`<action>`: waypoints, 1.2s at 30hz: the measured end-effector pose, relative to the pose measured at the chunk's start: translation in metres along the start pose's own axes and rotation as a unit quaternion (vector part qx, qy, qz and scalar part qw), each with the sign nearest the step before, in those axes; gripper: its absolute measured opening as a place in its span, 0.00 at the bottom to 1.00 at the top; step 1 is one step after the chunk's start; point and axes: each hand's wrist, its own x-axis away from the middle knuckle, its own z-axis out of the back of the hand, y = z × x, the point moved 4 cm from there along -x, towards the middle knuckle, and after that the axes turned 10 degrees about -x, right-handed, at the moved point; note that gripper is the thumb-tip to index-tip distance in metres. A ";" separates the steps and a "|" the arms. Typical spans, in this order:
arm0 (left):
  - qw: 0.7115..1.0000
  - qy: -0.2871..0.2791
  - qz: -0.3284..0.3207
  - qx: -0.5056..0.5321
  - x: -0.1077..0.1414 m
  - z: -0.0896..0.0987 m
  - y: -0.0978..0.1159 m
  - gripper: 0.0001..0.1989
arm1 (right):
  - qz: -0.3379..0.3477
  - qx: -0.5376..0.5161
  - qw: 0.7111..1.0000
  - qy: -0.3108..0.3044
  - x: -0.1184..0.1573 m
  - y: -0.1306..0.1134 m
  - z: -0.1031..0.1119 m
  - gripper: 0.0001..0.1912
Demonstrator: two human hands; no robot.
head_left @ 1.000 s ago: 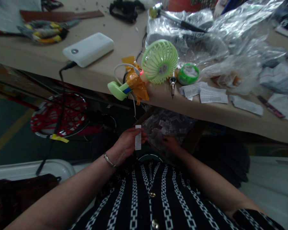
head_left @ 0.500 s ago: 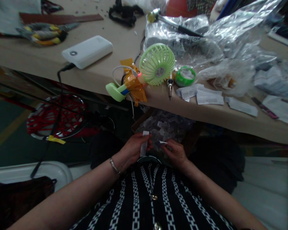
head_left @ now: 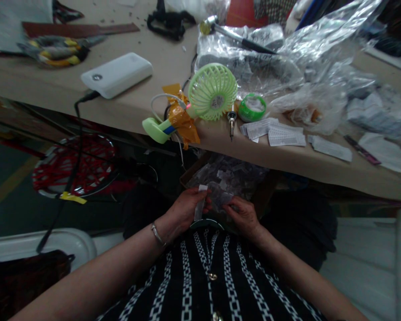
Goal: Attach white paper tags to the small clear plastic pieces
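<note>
- Dial centred mid-picture: at 10 o'clock, yellow-and-grey-handled pliers [head_left: 56,53] lie on the cloth-covered table [head_left: 163,67].
- At 9 o'clock, below table level, a round frame [head_left: 78,167] is crossed with red straps.
- At 10 o'clock, nearer than the pliers, a white power bank [head_left: 116,75] has a black lead plugged into its near corner.
- Just past 6 o'clock, the left hand [head_left: 187,207] has thumb and fingers closed on a white strip [head_left: 199,205], which stands lengthwise toward the body at 6 o'clock.
- At 12 o'clock, a green fan [head_left: 213,91] leans at the table edge, orange tape round its handle.
- Toward 4 o'clock, pale scraps [head_left: 240,176] fill an open box under the table edge.
- Between 4 and 5 o'clock, the right hand [head_left: 244,216] pinches, thumb against forefinger, a small pale piece [head_left: 226,196]; its outline is too dim to make out.
- At 2 o'clock sits a green tub [head_left: 253,107].
- Between 2 and 3 o'clock, printed paper strips [head_left: 285,135] overlap.
</note>
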 end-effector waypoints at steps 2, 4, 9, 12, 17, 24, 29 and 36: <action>1.000 0.009 -0.001 0.001 0.000 0.003 0.001 0.05 | -0.058 -0.023 0.998 0.021 0.002 0.012 0.002 0.06; 1.000 0.018 -0.003 0.006 0.001 0.007 0.003 0.05 | -0.108 -0.035 0.993 0.042 0.005 0.028 0.003 0.08; 0.999 0.019 -0.007 0.030 0.001 0.018 0.006 0.04 | -0.188 -0.036 0.979 0.073 0.008 0.070 0.009 0.13; 0.999 0.022 -0.008 0.035 -0.001 0.023 0.005 0.05 | -0.227 -0.029 0.971 0.075 0.008 0.094 0.011 0.14; 0.999 0.013 -0.004 0.045 -0.003 0.025 0.003 0.05 | -0.259 0.002 0.964 0.064 0.006 0.118 0.012 0.15; 0.999 0.016 -0.001 0.050 -0.002 0.028 0.004 0.04 | -0.248 0.081 0.964 0.052 -0.025 0.130 0.019 0.11; 0.999 0.025 0.000 0.048 -0.002 0.032 0.006 0.05 | -0.229 0.108 0.967 0.033 -0.079 0.137 0.008 0.10; 0.998 0.038 0.004 0.050 -0.002 0.041 0.006 0.06 | -0.257 0.076 0.963 -0.033 -0.108 0.141 -0.026 0.13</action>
